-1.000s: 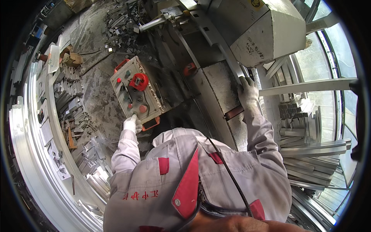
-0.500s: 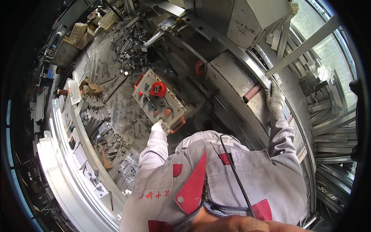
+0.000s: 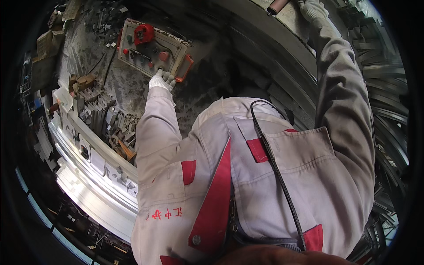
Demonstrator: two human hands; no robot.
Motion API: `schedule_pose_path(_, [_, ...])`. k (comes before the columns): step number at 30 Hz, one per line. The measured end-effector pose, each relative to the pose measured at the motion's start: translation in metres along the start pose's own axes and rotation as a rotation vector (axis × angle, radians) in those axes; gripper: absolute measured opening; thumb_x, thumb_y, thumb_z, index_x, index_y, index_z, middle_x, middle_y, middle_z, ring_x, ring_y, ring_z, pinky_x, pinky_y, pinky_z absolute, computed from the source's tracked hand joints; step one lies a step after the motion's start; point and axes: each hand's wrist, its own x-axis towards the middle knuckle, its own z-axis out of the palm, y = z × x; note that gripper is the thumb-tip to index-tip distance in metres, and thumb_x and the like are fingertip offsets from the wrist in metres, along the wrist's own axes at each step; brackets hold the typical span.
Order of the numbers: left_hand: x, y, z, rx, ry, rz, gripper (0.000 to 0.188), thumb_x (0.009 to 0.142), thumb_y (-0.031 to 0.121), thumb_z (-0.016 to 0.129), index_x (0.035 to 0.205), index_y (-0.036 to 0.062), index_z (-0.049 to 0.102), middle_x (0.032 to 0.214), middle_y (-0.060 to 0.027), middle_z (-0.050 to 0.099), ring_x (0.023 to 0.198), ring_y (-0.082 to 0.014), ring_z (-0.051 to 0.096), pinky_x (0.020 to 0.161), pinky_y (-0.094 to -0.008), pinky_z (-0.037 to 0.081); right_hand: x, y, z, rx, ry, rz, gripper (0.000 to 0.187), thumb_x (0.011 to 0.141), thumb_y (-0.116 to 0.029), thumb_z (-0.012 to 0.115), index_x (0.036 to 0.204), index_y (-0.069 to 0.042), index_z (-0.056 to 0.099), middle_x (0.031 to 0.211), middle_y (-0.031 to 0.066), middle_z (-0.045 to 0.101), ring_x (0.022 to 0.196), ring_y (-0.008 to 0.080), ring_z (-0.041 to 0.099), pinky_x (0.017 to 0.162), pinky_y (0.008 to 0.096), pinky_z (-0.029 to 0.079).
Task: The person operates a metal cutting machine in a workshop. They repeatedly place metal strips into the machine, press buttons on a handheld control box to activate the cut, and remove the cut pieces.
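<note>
A white-gloved left hand (image 3: 162, 81), fingers loosely bent, touches the near edge of a grey rectangular control box (image 3: 155, 49) at upper left; whether it grips is unclear. A red tape measure (image 3: 143, 34) sits among the panel's buttons. The white-gloved right hand (image 3: 314, 9), grip indiscernible, is beside a reddish-brown cylindrical roller (image 3: 278, 5). Stacked metal offcuts (image 3: 95, 106) and long silver profiles (image 3: 95, 194) crowd the left.

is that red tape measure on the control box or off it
On it: the red tape measure rests on the control box, among its buttons, with no gap showing beneath.
</note>
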Motion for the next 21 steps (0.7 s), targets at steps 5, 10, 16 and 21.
schedule_pose_path(5, [-0.011,0.008,0.005,0.035,0.032,0.001,0.024,0.112,0.040,0.062,0.108,0.0154,0.062,0.079,0.0008,0.064,0.058,-0.0194,0.061,0.052,-0.0367,0.053,-0.023,-0.014,-0.017,0.021,0.116,-0.030,0.061,0.104,-0.048,0.063,0.156,-0.018,0.053,0.147,0.0187,0.061,0.137,0.0410,0.057,0.114,0.0541,0.044])
schedule_pose_path(10, [-0.008,0.004,0.006,0.018,0.027,0.035,0.025,0.112,0.039,0.061,0.107,0.0145,0.063,0.081,0.0008,0.065,0.058,-0.0184,0.061,0.052,-0.0350,0.053,-0.021,-0.013,-0.013,0.040,0.081,-0.012,0.060,0.103,-0.048,0.064,0.156,-0.021,0.053,0.147,0.0187,0.061,0.137,0.0412,0.057,0.114,0.0551,0.043])
schedule_pose_path(16, [-0.003,0.004,-0.004,-0.064,-0.224,0.028,0.028,0.113,0.040,0.058,0.100,0.0155,0.065,0.070,-0.0009,0.060,0.056,-0.0187,0.059,0.050,-0.0338,0.049,-0.024,-0.019,-0.020,0.035,0.080,-0.017,0.063,0.103,-0.047,0.064,0.158,-0.019,0.050,0.148,0.0186,0.060,0.139,0.0411,0.055,0.115,0.0554,0.042])
schedule_pose_path(21, [-0.013,0.004,0.005,0.014,0.027,0.033,0.027,0.111,0.039,0.063,0.097,0.0158,0.066,0.074,-0.0006,0.067,0.059,-0.0197,0.061,0.049,-0.0364,0.043,-0.029,-0.020,-0.028,0.041,0.047,-0.007,0.066,0.103,-0.046,0.065,0.160,-0.018,0.048,0.151,0.0189,0.058,0.142,0.0406,0.053,0.119,0.0543,0.041])
